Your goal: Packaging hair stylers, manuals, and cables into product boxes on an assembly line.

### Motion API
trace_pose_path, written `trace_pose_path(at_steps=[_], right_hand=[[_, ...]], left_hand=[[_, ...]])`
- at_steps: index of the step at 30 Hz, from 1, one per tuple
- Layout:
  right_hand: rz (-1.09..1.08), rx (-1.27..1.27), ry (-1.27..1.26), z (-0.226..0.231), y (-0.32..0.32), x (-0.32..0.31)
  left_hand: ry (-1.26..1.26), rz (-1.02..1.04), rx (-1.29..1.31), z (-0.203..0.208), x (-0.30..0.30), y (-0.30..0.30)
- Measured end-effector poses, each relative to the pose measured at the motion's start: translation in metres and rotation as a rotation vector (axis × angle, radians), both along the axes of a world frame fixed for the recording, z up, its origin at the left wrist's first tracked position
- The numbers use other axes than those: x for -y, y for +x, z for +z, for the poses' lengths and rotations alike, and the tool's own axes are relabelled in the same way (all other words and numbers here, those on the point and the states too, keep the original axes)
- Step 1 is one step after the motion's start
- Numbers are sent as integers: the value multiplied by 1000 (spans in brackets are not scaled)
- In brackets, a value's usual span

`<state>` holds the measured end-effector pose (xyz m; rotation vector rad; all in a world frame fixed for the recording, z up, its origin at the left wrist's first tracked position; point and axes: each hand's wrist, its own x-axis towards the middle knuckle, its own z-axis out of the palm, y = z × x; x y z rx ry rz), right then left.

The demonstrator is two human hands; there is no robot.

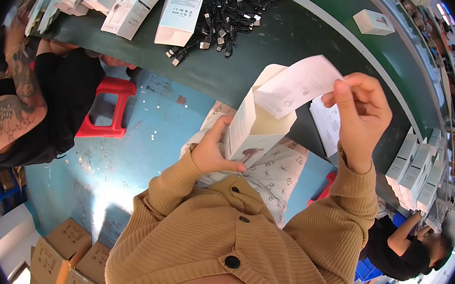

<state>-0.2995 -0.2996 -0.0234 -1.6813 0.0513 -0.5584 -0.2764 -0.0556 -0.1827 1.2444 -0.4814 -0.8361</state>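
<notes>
My left hand (pixel 213 149) is wrapped round an open white carton (pixel 247 138), tilted over my lap with its mouth toward the table. Between the thumb and fingers of my right hand (pixel 363 114) is the corner of a folded paper leaflet (pixel 299 88). The leaflet's lower edge lies at the carton's mouth; whether it is inside cannot be made out. Beneath my right hand, a stack of printed leaflets (pixel 326 127) rests on the table's near edge. Part of the carton's inside shows, and I see nothing in it.
On the dark green table (pixel 212 77) lie a heap of black USB cables (pixel 231 19) and several white cartons (pixel 137 2) at the far left. One small carton (pixel 373 23) lies beyond; more cartons (pixel 414 168) stand right. Co-workers sit left and right. A red stool (pixel 115 109) stands left.
</notes>
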Motion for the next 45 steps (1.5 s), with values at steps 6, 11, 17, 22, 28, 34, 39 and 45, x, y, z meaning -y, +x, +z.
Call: trace_pose_path(at_steps=[6,11,17,22,28,34,39,45], right_hand=[[316,-211,-178,-13,19,1],[66,-137,-534,-43,99,20],[92,-200,-1014,-97,173,1],[10,-270,-1113,-89,162,-3],[-8,-347,-961,-70,135,22],[-43,-478,-965,-50,105,31],[-137,-424,-949,-55,82,41],[-27,-338,-938,-94,89,50]], left_hand=[[38,-14,16,5,-3,1],[-1,50,2,-1,-12,2],[-22,111,100,-6,-20,0],[-42,129,76,-3,-26,2],[-70,129,69,-2,-20,2],[-75,99,122,1,-13,-5],[-72,96,123,9,-7,-14],[-51,42,65,10,1,-21]])
